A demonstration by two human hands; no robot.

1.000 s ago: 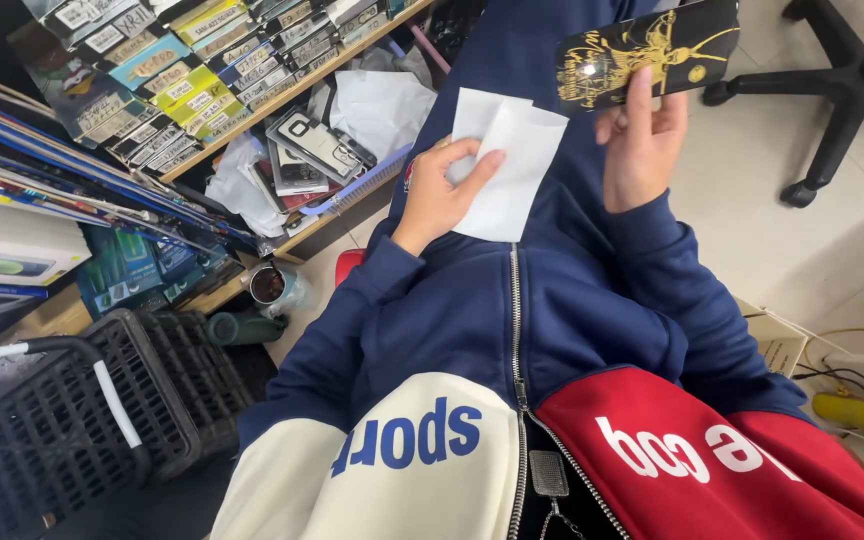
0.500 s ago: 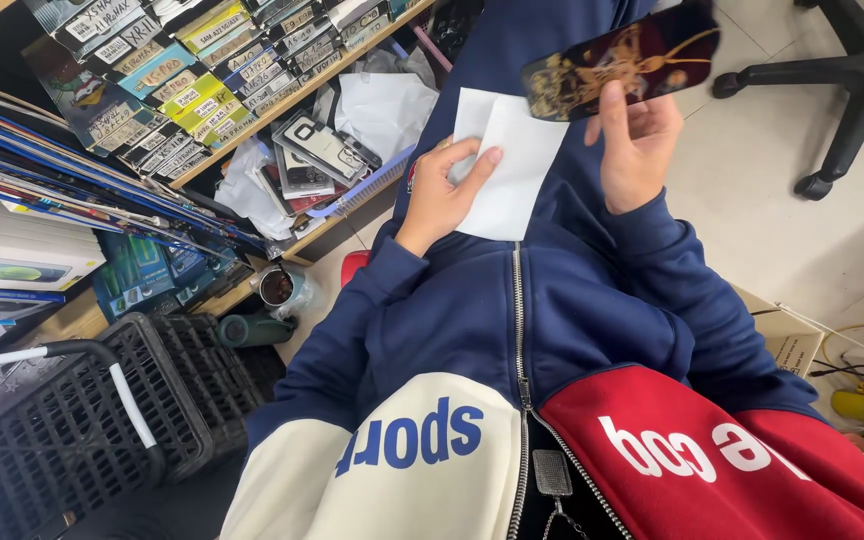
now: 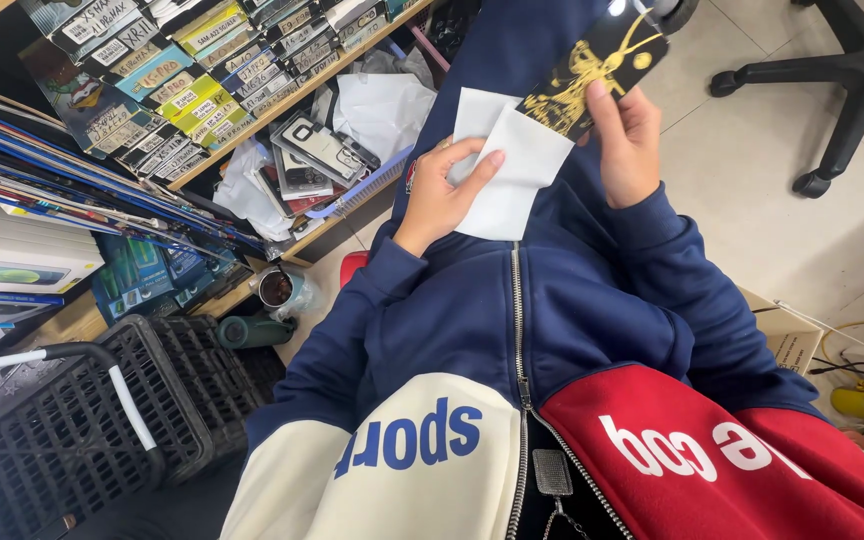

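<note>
Black phone case edge entering white envelope; left hand, right hand gripping.

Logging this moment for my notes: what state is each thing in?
White envelope: open, held by left hand.
Black and gold card: partly inside the envelope, gripped by right hand.
Jacket zipper: closed.
Black basket: upright, handle down.

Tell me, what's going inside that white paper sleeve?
A black card with a gold pattern has its lower end tucked into the white paper sleeve. The right hand pinches the card; the left hand holds the sleeve. The tucked-in end is hidden.
</note>
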